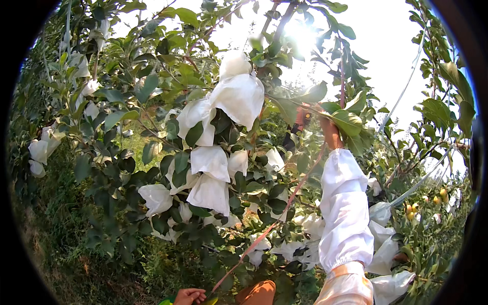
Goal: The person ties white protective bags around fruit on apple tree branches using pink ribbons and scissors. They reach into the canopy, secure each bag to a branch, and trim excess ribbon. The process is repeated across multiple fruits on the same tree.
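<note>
My right hand (331,133), above a white sleeve (345,206), is raised to a leafy branch. Leaves (347,121) cover most of its fingers, so its grip is hidden. A pink strip (263,235) slants from near this hand down to my left hand (189,296), at the bottom edge. The left fingers are pinched together at the strip's lower end. Left of the raised arm, white fruit bags (239,95) hang in a cluster among the leaves, with another bag (209,193) lower down. Behind the leaves shows a reddish and black object (302,118), too unclear to name.
Several white bags (383,255) hang close to the right forearm. Pale cords (406,85) cross the right side. Red-yellow fruit (410,211) hangs farther back. Bright sun (303,36) glares above. An orange-brown rounded shape (257,293) sits at the bottom edge.
</note>
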A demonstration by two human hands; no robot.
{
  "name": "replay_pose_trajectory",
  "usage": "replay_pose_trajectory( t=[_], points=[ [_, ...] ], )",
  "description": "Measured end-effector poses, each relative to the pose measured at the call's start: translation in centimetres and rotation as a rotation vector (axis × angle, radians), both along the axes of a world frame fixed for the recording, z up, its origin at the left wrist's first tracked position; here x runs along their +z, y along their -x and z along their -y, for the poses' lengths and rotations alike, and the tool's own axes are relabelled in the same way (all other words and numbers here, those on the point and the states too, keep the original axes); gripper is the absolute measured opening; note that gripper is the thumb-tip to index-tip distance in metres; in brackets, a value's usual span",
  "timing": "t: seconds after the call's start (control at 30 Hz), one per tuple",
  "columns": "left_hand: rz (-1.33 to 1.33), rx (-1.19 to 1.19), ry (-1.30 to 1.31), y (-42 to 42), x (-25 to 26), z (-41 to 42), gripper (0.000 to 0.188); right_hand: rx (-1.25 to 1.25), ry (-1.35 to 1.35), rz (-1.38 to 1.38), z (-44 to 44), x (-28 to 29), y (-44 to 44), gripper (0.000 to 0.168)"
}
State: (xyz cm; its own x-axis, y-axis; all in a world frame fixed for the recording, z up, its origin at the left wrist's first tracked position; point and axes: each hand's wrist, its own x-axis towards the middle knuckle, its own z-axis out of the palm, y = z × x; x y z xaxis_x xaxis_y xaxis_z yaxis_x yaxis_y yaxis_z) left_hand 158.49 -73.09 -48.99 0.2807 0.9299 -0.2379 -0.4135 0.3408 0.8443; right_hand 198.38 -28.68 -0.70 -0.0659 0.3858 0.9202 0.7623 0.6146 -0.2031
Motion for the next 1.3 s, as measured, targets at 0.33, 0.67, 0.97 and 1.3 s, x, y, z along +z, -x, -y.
replay_pose_trajectory(
  t=[0.33,0.67,0.97,1.3],
  points=[
    [-0.134,-0.039,0.155,0.5,1.8,-0.7,0.024,-0.261,-0.337,0.366,-2.8,-0.4,-1.2,0.036],
    [-0.118,-0.051,0.120,0.0,0.0,-1.1,0.024,0.669,0.307,0.027,-1.5,0.3,-4.2,0.047],
    [-0.108,-0.155,0.117,-1.0,0.1,-1.6,0.024,0.006,0.164,-0.024,6.7,-5.4,-4.8,0.019],
    [-0.150,-0.189,0.091,-0.8,0.5,-1.5,0.024,0.272,0.703,-0.528,16.1,-10.1,-6.0,0.018]
  ],
)
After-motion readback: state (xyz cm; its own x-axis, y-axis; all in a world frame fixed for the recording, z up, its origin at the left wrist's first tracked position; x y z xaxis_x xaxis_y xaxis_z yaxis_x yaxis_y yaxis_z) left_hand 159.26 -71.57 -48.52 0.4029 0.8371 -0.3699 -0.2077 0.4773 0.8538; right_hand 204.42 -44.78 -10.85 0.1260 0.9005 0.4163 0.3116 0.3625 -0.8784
